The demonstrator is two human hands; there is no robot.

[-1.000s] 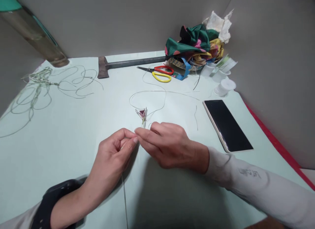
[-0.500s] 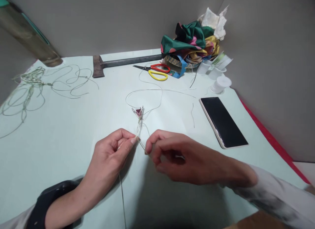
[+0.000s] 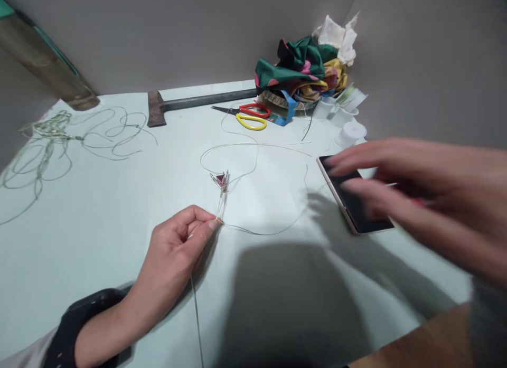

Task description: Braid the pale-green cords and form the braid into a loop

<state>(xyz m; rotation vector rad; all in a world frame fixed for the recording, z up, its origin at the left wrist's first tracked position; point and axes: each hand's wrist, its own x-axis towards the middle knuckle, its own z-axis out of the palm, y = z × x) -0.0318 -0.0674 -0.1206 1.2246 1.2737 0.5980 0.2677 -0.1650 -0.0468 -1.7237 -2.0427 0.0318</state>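
Observation:
My left hand pinches thin pale cords between thumb and index finger. Just beyond the fingertips, the cords run to a small triangular dark-red piece with silvery metal pins, lying on the table. From the pinch, a loose cord end curves right across the table. Another strand trails toward the near edge. Over the black-screened phone, my right hand is blurred by motion, its fingers stretched out and apart, with nothing seen in them. Whether it touches the phone I cannot tell.
A hammer-like tool and red-and-yellow-handled scissors lie at the back. Crumpled colourful cloth and white thread spools stand back right. Tangled green cord lies left, near a leaning brown cylinder.
My right hand has let go of the cord beside my left hand and moved right, over the phone. The freed cord lies in a wide curve. My left hand keeps its pinch.

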